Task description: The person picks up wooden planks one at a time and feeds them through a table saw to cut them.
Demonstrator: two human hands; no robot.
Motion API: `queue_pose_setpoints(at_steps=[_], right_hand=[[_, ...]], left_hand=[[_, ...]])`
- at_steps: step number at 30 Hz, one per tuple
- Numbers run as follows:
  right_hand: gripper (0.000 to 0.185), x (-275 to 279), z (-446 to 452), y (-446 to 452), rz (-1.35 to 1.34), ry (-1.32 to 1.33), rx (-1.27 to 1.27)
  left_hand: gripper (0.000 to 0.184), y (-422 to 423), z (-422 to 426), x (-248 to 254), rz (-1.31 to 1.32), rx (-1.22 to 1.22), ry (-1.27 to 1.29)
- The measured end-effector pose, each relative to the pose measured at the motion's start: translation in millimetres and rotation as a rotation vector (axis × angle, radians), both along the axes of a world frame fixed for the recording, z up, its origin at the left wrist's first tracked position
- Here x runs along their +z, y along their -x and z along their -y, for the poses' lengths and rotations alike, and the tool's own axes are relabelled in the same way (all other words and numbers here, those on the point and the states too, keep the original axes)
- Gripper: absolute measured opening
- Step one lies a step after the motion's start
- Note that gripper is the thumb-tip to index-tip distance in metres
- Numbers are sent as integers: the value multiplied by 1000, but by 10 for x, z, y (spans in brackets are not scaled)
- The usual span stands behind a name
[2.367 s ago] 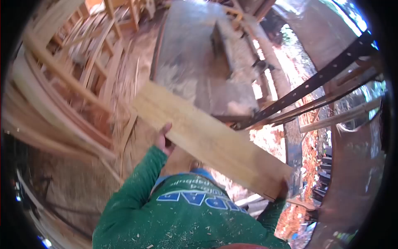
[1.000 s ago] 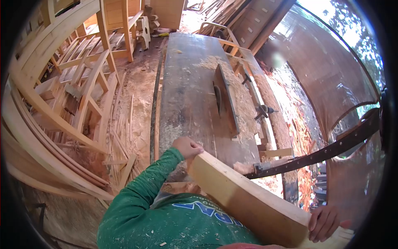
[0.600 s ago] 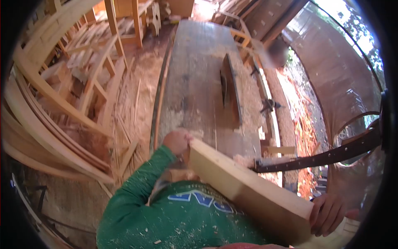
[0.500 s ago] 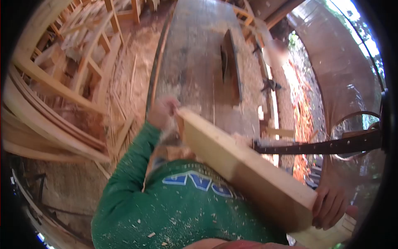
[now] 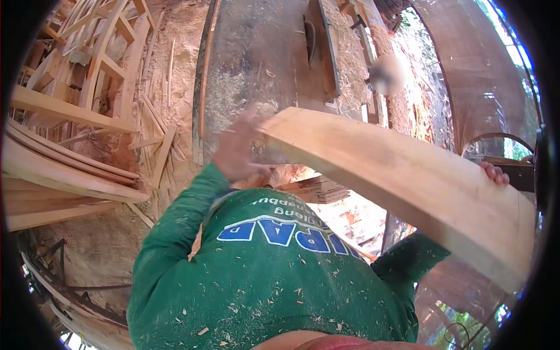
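Note:
A thick wooden plank (image 5: 373, 157) with a slightly curved long edge slants across my front, over the near end of a worn saw table (image 5: 251, 76). My right hand (image 5: 494, 173) grips the plank near its right end, its fingers curled over the far edge; the rest of that hand is hidden under the wood. Close to the plank's left end is my left hand (image 5: 238, 149), fingers apart and somewhat blurred. Whether it touches the wood I cannot tell.
On the saw table stand a dark blade (image 5: 309, 41) and an upright fence (image 5: 328, 52). Wooden frames (image 5: 105, 64) and curved boards (image 5: 70, 166) lie to the left, with offcuts (image 5: 165, 154) on the dusty floor. Stacked boards (image 5: 318, 188) lie below the plank.
The plank has risen and turned, now showing its broad face. My right hand has shifted to its far edge. My left hand has opened from the plank's end. The view has tilted down.

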State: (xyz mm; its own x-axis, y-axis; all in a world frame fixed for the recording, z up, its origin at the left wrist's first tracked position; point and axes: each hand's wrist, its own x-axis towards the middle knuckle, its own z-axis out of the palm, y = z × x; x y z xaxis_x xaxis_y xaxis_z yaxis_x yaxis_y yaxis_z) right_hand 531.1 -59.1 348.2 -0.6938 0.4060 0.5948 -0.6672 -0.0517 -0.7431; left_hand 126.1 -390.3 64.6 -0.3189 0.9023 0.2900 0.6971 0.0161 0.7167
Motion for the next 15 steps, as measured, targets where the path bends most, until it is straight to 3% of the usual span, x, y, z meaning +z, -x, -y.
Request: queue_pose_setpoints(at_steps=[1,4,7,10,11,13,15], right_hand=[[33,63,151,107,41,-23,-147],[38,57,40,464,-26,-7,50],[44,110,-434,235,-56,81,109],[54,456,-183,788,-93,81,270],[55,566,-157,967,-109,60,249],[57,808,-304,1223,-125,-76,-94],[60,917,-437,1467,-107,-150,-308]], left_hand=[[111,-222,-145,18,33,-83,-99],[86,-651,-507,-150,41,-25,-290],[65,-573,-770,-203,43,8,-131],[84,-338,-1029,48,94,-60,108],[81,-213,-1195,18,143,-111,-3],[77,50,-1590,-107,251,-228,-211],[66,291,-1936,-86,186,-182,-256]])
